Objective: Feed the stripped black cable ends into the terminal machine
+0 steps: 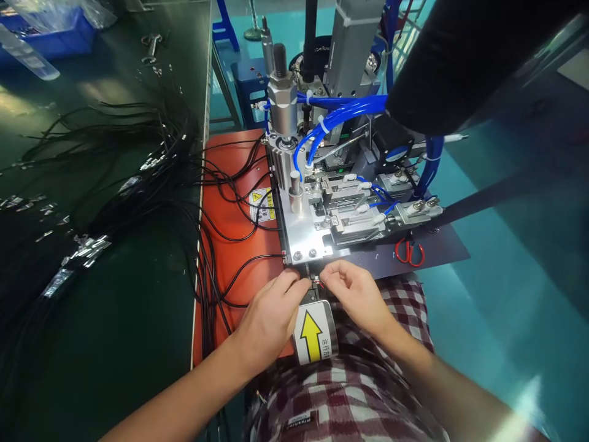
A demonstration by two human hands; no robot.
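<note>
My left hand [272,306] is closed at the front end of the machine's track [313,293], thumb and forefinger pressed together. What it pinches is hidden; a black cable [237,304] runs in behind it. Opposite, my right hand [353,291] pinches thin red-and-white wire ends [318,282] in the narrow gap between the two hands. Just beyond the fingers stands the bench machine, with its bright metal plate [301,236]. Below the hands, a label with a yellow arrow [311,336] points toward the machine.
Several black cables [209,276] cross the orange mat [239,236] on the left. A cable bundle with metal-looking ends [87,252] lies on the dark table. Red-handled scissors [409,252] lie right of the machine. Blue air hoses [343,113] and a thick black tube [460,61] hang overhead.
</note>
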